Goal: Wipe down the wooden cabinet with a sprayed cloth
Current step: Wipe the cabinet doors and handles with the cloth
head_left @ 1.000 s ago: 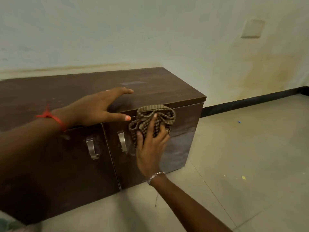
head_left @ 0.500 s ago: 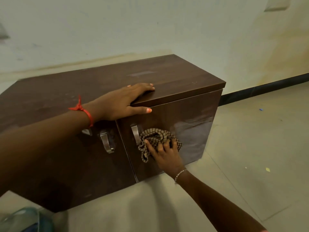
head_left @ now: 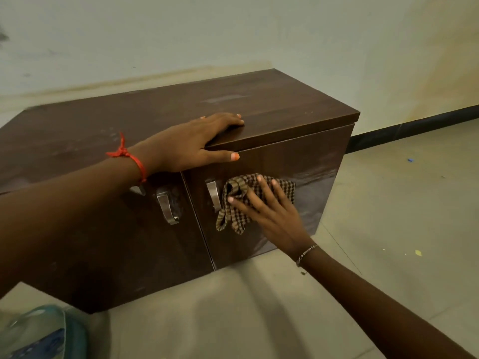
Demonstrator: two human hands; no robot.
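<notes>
A low dark wooden cabinet (head_left: 285, 104) with two front doors and metal handles stands on the floor against the wall. My right hand (head_left: 274, 216) presses a brown checked cloth (head_left: 233, 203) flat against the right door, just right of its handle (head_left: 213, 194). The cloth hangs bunched below my fingers. My left hand (head_left: 197, 141) rests on the cabinet's top front edge, fingers on top, thumb over the edge. A red thread circles that wrist.
The left door's handle (head_left: 166, 207) sits under my left forearm. Pale floor tiles (head_left: 388, 216) stretch to the right and front of the cabinet. A black skirting (head_left: 414, 128) runs along the wall. A teal see-through object (head_left: 39, 332) lies at the bottom left.
My right hand has slid the cloth down from the right door's top edge to its middle, beside the handle. My left hand stays on the top edge. The view has shifted closer.
</notes>
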